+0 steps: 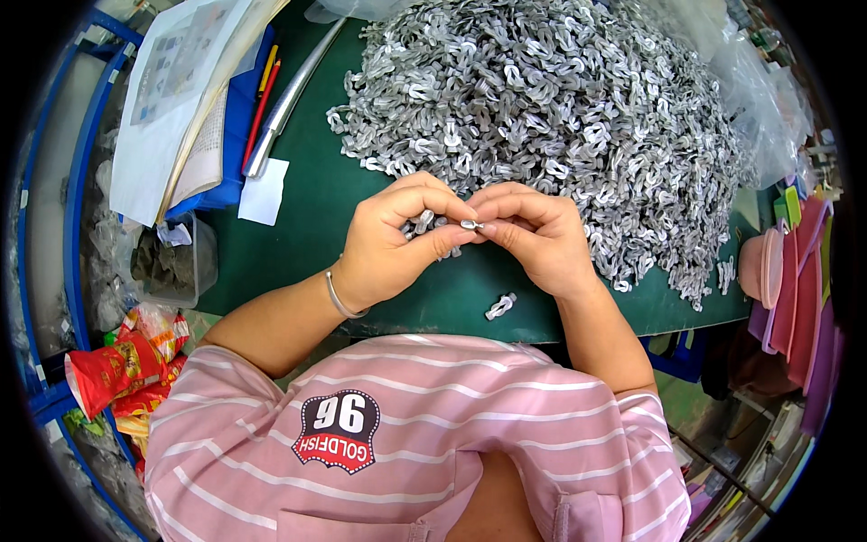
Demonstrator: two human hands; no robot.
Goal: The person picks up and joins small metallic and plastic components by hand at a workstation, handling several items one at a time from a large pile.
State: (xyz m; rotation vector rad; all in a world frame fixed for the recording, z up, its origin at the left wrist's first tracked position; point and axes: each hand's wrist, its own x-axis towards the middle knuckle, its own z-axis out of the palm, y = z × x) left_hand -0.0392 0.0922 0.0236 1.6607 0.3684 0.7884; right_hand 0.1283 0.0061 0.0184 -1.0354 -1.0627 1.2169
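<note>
Between the fingertips of both hands is a small silvery metal link (469, 224). My left hand (397, 230) pinches its left end with thumb and forefinger, and my right hand (533, 233) pinches the other end. More links (424, 222) show behind and under the left fingers; whether that hand touches them I cannot tell. One loose link (500, 306) lies by itself on the green tabletop (433, 307), just in front of my hands. A large heap of similar grey metal links (560, 117) rises behind them.
Clear plastic bags (763, 99) lie beyond the heap at right. At left are papers (176, 99), a blue tray (244, 135), pencils (262, 113), a long metal tool (293, 99) and a plastic tub (194, 262). Pink and purple plastic basins (795, 280) stand off the right edge.
</note>
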